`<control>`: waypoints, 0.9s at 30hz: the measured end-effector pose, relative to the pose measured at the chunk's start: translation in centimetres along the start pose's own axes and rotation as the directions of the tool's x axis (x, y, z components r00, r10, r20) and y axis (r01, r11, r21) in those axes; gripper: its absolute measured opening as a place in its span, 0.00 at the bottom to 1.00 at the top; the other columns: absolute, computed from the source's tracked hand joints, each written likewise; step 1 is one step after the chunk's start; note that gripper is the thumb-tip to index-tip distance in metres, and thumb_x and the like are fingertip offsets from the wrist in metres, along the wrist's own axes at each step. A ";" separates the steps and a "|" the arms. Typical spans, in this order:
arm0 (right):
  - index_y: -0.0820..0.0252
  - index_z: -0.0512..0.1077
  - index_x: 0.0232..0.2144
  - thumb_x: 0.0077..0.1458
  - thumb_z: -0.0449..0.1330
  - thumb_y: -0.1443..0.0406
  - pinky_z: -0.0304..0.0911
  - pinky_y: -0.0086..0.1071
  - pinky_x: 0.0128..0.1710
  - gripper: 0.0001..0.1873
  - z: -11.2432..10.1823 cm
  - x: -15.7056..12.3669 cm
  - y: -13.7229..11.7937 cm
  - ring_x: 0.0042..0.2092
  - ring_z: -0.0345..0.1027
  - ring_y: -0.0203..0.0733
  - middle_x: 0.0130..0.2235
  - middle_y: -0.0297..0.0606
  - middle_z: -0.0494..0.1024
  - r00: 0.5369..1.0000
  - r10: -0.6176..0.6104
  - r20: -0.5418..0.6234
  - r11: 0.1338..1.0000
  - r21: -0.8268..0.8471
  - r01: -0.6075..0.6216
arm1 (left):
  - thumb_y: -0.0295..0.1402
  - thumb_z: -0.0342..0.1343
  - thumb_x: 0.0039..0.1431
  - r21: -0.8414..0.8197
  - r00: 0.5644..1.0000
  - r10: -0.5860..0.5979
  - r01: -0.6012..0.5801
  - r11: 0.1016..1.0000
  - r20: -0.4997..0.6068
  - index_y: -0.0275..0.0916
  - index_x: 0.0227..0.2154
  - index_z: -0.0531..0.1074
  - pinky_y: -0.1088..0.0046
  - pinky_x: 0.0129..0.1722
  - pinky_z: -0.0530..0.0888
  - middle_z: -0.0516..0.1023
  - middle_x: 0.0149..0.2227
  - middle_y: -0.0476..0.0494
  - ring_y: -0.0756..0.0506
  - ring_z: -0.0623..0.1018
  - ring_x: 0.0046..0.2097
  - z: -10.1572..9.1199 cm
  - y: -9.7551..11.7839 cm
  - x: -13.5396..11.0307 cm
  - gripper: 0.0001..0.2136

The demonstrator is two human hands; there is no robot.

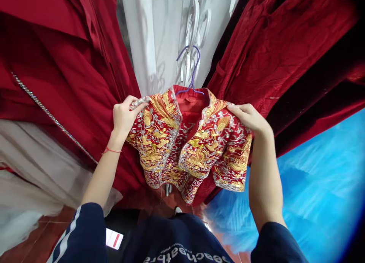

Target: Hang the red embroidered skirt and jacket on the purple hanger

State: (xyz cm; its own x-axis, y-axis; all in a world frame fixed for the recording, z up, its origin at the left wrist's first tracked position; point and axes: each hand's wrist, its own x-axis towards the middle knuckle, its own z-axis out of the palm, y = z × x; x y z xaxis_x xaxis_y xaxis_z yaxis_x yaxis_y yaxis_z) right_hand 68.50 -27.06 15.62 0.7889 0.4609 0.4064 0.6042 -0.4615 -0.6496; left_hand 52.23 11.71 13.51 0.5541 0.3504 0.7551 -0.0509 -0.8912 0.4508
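An embroidered red jacket (196, 152) with gold and silver patterns hangs in front of me on a purple hanger (194, 74). Its front is unfastened and parts down the middle, showing the red lining at the collar. My left hand (125, 112) pinches the cloth at the shoulder on the left side. At the opposite shoulder, my right hand (249, 116) grips the fabric, thumb on top, other fingers mostly hidden behind. The hanger's hook reaches up by a white ornamental frame (189, 31).
Red gowns (71, 72) hang close on the left, and dark red velvet garments (270, 46) on the right. Blue tulle (319, 179) spreads at lower right, whitish tulle (28, 194) at lower left. A white card (114, 238) lies on a black surface below.
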 end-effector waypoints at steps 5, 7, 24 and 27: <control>0.60 0.77 0.33 0.51 0.60 0.38 0.64 0.32 0.30 0.31 0.7 0.9 1.0 0.31 0.69 0.41 0.31 0.37 0.78 0.998 -0.014 0.060 1.000 0.000 0.014 | 0.53 0.63 0.51 0.002 0.996 -0.066 0.066 0.998 0.057 0.43 0.42 0.72 0.68 0.42 0.72 0.81 0.36 0.45 0.42 0.80 0.39 -2.4 1.9 -1.0 0.22; 0.59 0.75 0.39 0.50 0.63 0.40 0.65 0.33 0.34 0.30 1.8 0.1 2.2 0.35 0.71 0.42 0.36 0.38 0.79 0.996 -0.086 -0.021 0.996 -0.038 0.085 | 0.56 0.64 0.48 -0.162 0.967 -0.035 0.078 0.984 0.252 0.43 0.46 0.71 0.68 0.45 0.74 0.81 0.42 0.42 0.41 0.80 0.43 -2.3 -0.3 -1.6 0.28; 0.53 0.73 0.40 0.43 0.73 0.52 0.69 0.38 0.33 0.24 3.2 -12.2 5.5 0.34 0.73 0.47 0.39 0.44 0.81 0.930 0.187 -0.316 0.966 0.230 -0.117 | 0.51 0.68 0.44 -0.189 0.788 -0.382 0.520 0.833 0.484 0.41 0.44 0.76 0.67 0.44 0.76 0.83 0.45 0.45 0.39 0.80 0.45 -5.5 -7.9 -12.2 0.26; 0.55 0.75 0.38 0.46 0.71 0.51 0.71 0.38 0.29 0.21 4.3 -16.0 8.2 0.31 0.75 0.48 0.35 0.42 0.82 0.962 0.252 -0.106 0.951 0.213 -0.226 | 0.55 0.67 0.42 -0.174 0.636 -0.490 0.698 0.694 0.596 0.38 0.45 0.76 0.60 0.46 0.77 0.83 0.47 0.39 0.34 0.80 0.46 -4.8 -10.3 -15.9 0.31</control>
State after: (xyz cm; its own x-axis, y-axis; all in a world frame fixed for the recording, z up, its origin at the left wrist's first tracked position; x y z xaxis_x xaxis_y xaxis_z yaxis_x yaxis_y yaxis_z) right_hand 60.33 -34.98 1.01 0.9230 0.2468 0.2953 0.3726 -0.3816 -0.8459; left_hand 39.95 16.71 -0.85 0.8724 0.4883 -0.0244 0.2069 -0.3236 0.9233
